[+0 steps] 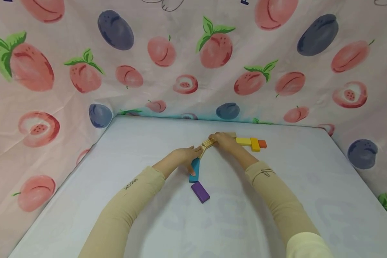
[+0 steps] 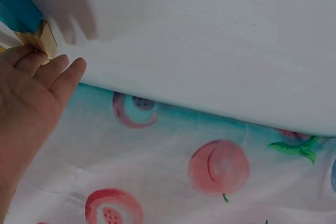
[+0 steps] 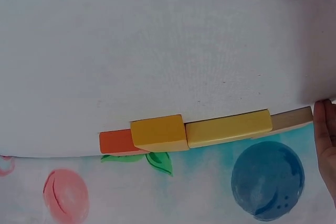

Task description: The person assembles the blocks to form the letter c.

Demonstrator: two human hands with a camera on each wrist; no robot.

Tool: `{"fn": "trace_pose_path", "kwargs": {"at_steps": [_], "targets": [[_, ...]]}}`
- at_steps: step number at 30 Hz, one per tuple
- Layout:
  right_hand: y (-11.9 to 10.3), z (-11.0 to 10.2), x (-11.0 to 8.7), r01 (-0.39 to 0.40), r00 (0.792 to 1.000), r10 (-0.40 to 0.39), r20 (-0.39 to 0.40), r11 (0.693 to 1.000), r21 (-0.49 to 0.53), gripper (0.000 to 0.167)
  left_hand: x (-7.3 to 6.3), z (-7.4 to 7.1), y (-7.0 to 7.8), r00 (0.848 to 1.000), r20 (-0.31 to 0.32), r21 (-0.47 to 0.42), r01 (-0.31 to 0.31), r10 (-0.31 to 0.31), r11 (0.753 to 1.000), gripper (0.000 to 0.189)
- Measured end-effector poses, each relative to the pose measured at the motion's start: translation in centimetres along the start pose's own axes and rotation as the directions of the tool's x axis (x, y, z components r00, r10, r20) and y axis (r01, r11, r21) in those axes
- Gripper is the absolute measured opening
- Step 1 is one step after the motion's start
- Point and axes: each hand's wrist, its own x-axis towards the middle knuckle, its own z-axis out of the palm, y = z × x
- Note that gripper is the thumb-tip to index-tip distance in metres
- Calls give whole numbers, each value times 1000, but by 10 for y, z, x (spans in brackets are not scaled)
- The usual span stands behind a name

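A curved line of blocks lies on the white surface. My left hand (image 1: 187, 157) spans part of it, with the thumb on the blue block (image 1: 196, 165) and straight fingers touching a plain wooden block (image 1: 202, 152). In the left wrist view, the fingertips meet the end of that wood beside the blue piece. My right hand (image 1: 226, 142) reaches over the line and holds a grooved wooden block (image 1: 208, 143) at its fingertips; its thumb is mostly hidden. Another plain wooden block (image 1: 231, 134) shows behind the right hand.
To the right run a yellow block (image 1: 243, 142), an orange-yellow block (image 1: 255, 144) set crosswise and an orange-red block (image 1: 262, 144). A purple block (image 1: 200, 192) lies at the near end, by the blue one. A fruit-print cloth (image 1: 185, 53) rises behind the surface.
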Motion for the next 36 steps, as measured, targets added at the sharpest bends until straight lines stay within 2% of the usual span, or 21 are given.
{"fn": "trace_pose_path", "kwargs": {"at_steps": [20,24,30,36], "targets": [[2,2,0,1,1000,-1,5,1000,-9,35,0,1,0,1000,-2,-17,-7,7,1000,104],[5,4,-4,10,1000,-10,-3,1000,10,37,0,2,0,1000,2,-14,-13,13,1000,103],[8,1,-13,-18,1000,19,-23,997,70,38,1,2,1,1000,-9,0,-12,12,1000,103],[9,-8,-24,-26,997,33,-74,995,91,37,-1,0,1,1000,-10,13,-3,3,1000,103]]}}
